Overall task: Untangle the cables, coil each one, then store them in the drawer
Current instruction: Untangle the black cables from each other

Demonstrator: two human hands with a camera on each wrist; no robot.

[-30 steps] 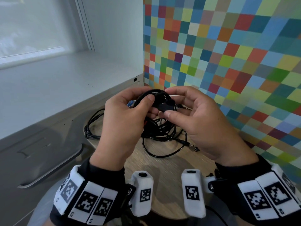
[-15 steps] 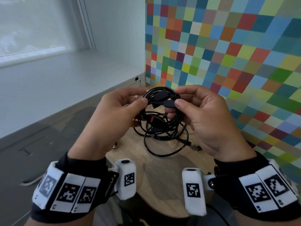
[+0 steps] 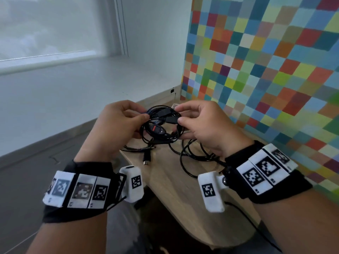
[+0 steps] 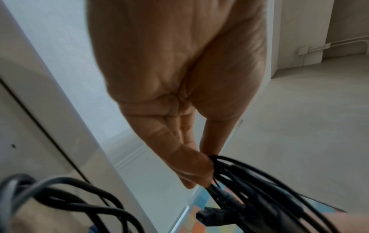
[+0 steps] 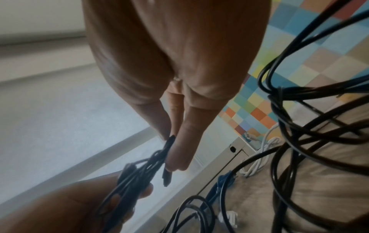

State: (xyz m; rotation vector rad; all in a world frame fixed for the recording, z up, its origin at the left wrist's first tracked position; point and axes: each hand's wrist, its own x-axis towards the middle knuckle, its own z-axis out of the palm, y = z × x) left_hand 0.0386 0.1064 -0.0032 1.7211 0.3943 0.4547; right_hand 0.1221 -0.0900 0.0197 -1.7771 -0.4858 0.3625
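Lifted a little higher than a second ago, the coil [image 3: 161, 125] hangs above the table [image 3: 183, 189], between both hands. Nearest, loose cables [image 3: 194, 154] lie on the wood. The left hand [image 3: 113, 129] grips the coil's left side; the right hand [image 3: 203, 125] pinches a plug [image 3: 169, 119]. Coiling looks nearly finished: that plug wants tucking in. No drawer is plainly in view.

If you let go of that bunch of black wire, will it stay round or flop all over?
Probably flop. The black coil is thin cable with no tie visible, kept round only by the left hand and right hand. Loose cables on the table already sprawl in uneven loops. It looks light, though the plugs may drag ends down.
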